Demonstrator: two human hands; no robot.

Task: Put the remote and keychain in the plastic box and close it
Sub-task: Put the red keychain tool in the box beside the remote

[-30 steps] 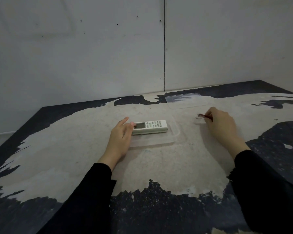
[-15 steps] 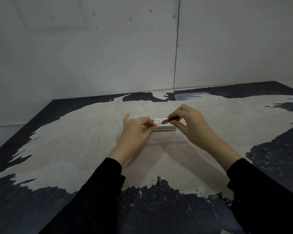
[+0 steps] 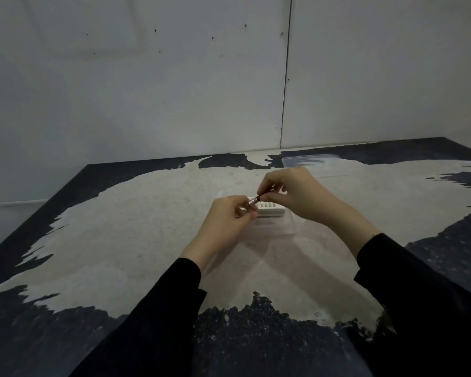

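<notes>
- Nearest, two black sleeves (image 3: pixel 158 317) reach forward over the worn table (image 3: pixel 120 240).
- Above the clear plastic box (image 3: pixel 283 227), the left hand (image 3: pixel 229 219) and right hand (image 3: pixel 297 197) both pinch the small keychain (image 3: pixel 254 201), one at each end.
- The white remote (image 3: pixel 269 210) lies inside the box, just under the hands.
- Beyond the box, the clear lid (image 3: pixel 316 165) rests near the wall (image 3: pixel 147 91).
</notes>
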